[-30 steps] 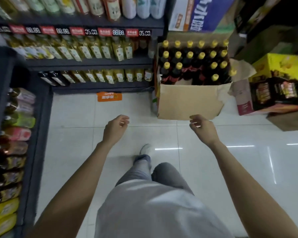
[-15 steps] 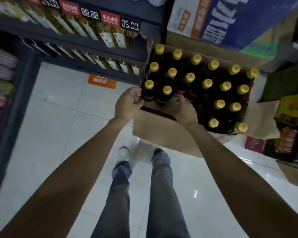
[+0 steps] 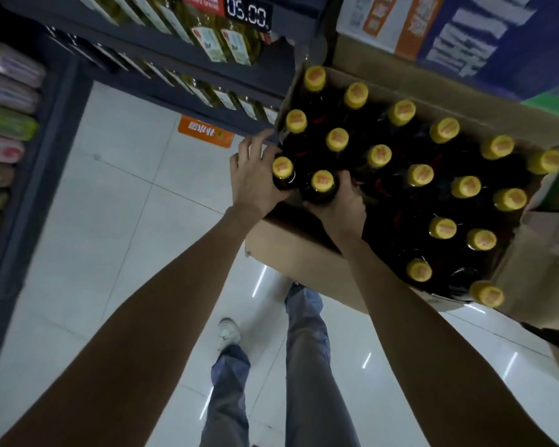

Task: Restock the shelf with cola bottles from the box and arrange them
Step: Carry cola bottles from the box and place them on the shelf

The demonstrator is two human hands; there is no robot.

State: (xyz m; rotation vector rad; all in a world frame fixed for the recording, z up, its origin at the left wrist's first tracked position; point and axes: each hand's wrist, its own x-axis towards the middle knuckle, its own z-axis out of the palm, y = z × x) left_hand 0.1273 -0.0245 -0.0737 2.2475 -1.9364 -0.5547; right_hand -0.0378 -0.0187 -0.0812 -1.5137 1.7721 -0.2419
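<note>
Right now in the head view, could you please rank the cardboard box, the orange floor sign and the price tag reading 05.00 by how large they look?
1. cardboard box, by far the largest.
2. and 3. orange floor sign and price tag: they look about alike, and the tag is cut by the frame edge, so I would not rank them.

dark bottles (image 3: 318, 191) with yellow caps (image 3: 380, 155) in a brown box (image 3: 304, 253); orange floor sign (image 3: 205, 134).
</note>
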